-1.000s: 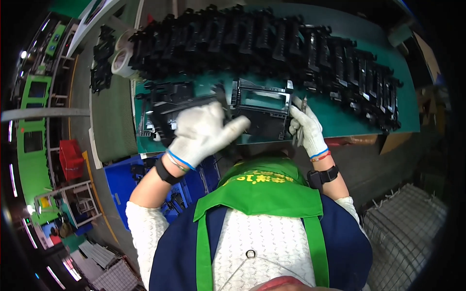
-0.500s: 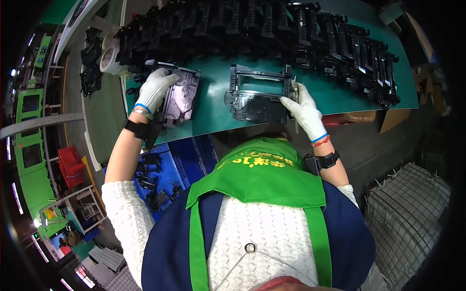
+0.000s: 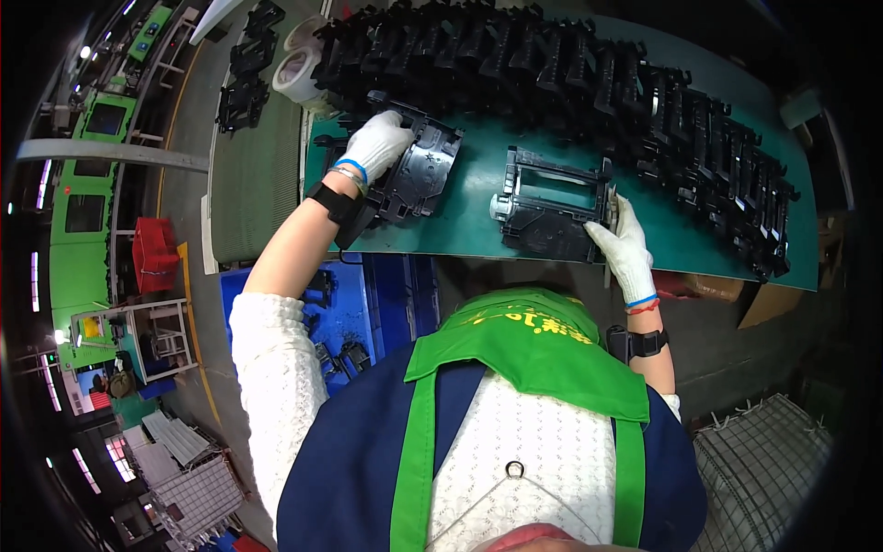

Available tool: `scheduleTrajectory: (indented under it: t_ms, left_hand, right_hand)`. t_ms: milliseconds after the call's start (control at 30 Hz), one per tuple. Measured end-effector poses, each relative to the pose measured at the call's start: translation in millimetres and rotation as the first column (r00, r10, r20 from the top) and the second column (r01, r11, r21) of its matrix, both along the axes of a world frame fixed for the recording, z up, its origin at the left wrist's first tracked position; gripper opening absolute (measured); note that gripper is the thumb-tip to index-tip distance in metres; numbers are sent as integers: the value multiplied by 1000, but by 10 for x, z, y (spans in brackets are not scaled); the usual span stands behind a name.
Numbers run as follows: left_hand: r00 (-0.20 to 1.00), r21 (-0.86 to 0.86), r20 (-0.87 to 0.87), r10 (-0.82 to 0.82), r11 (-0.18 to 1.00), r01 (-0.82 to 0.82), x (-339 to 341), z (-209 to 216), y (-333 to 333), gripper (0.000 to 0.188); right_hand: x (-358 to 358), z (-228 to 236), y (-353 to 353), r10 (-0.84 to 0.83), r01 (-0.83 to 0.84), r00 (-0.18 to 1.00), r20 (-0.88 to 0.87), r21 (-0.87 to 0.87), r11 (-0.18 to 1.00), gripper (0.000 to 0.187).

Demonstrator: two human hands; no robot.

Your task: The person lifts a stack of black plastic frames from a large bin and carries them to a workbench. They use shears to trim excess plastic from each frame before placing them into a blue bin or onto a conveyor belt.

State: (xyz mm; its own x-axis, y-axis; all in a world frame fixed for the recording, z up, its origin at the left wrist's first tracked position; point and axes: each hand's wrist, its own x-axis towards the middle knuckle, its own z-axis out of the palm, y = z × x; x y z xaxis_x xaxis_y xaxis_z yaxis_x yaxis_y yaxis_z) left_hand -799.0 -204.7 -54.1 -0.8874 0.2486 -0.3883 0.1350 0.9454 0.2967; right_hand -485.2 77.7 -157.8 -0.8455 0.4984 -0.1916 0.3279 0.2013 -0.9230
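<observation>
Black plastic housing (image 3: 418,170) lies tilted at the left of the green bench (image 3: 478,235), gripped along its near edge by the gloved left hand (image 3: 377,143), fingers curled closed around it. Farther right, a black rectangular frame (image 3: 552,204) rests flat; the gloved right hand (image 3: 625,248) pinches its right edge.

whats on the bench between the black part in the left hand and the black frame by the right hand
Nothing: the head view shows only bare green bench top between the black part under the left hand and the black frame the right hand touches.
</observation>
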Motion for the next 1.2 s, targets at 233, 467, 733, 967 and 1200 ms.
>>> scheduleTrajectory:
  t_ms: [233, 467, 733, 967, 1200]
  left_hand:
    - [996, 64, -85, -31, 997, 36, -1, -270, -122, 66]
    - [999, 23, -20, -36, 999, 36, 240, -9, -1, 58]
    - [1000, 85, 3, -9, 996, 9, 225, -142, -52, 52]
    - [972, 31, -162, -172, 983, 179, 149, -297, -168, 45]
    - [913, 329, -181, -365, 852, 406, 1088, 307, 250, 51]
  right_hand:
    - [-73, -184, 22, 7, -12, 998, -68, -64, 998, 72]
    - [-121, -226, 29, 39, -47, 996, -82, -101, 994, 72]
    - [-228, -325, 73, 78, -94, 986, -151, -103, 990, 71]
    - [-284, -222, 19, 107, -139, 973, -203, -147, 979, 68]
    - [-398, -230, -21, 110, -146, 967, -231, -147, 978, 62]
